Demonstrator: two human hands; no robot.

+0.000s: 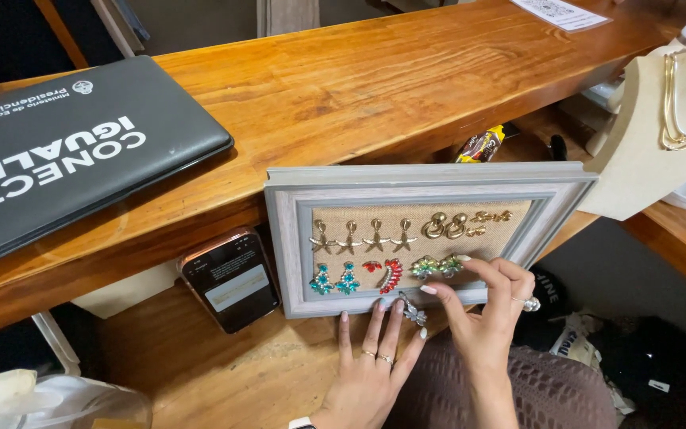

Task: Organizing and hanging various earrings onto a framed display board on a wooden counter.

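Two rows of earrings (395,254) already hang on the burlap of the grey frame (287,238), with bare space at lower right. The left hand (371,373) lies open and flat beneath it; the right hand (486,314) seems to pinch a silvery earring (413,311)

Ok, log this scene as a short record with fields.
setting: wooden counter with a lower shelf
frame: grey picture frame leaning on the counter edge, burlap backing
earrings: starfish pairs, gold pieces, teal pair, red pair, green pair
left hand: flat at the frame's lower edge, rings on
right hand: fingertips by the green pair, silver earring beside it
nearby: phone, laptop, necklace bust
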